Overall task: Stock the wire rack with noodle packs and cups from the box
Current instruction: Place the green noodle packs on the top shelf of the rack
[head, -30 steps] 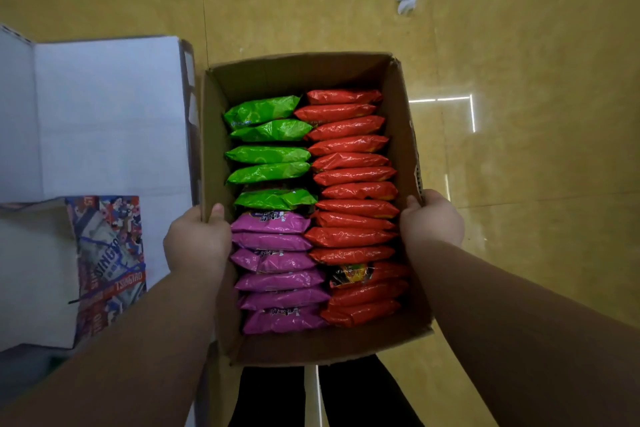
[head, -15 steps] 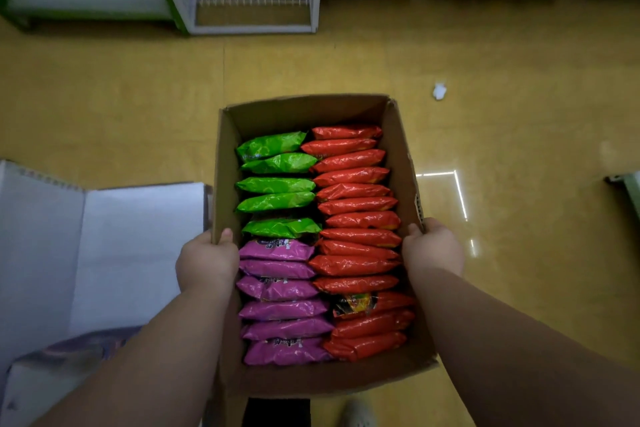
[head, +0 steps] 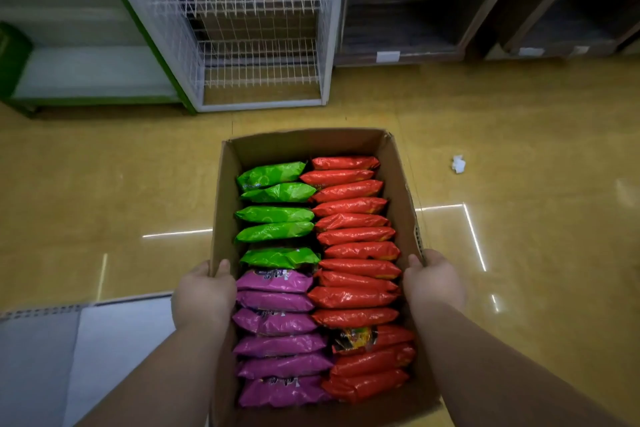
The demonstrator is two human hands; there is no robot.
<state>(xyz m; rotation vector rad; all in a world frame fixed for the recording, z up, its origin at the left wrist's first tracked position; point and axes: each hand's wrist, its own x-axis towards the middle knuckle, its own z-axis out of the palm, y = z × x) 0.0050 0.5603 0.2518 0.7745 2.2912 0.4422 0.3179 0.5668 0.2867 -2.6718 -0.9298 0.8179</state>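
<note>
I carry an open cardboard box (head: 304, 144) above the yellow floor. My left hand (head: 202, 295) grips its left wall, thumb hooked over the rim. My right hand (head: 433, 282) grips the right wall. Inside, noodle packs stand on edge in two rows: green packs (head: 275, 215) at the far left, purple packs (head: 277, 322) at the near left, red packs (head: 356, 253) down the whole right side. The white wire rack (head: 256, 28) stands straight ahead against the wall, its wire shelves bare.
A green-framed white shelf (head: 93, 69) stands left of the rack, dark wooden shelving (head: 401, 45) to its right. A white carton flap (head: 104, 350) lies at the lower left. A crumpled white scrap (head: 458, 163) lies on the floor right of the box.
The view has tilted up and moved forward. The wire rack has come into view and grown nearer, and the white carton has slid toward the lower left. Both hands keep the same grip on the box.
</note>
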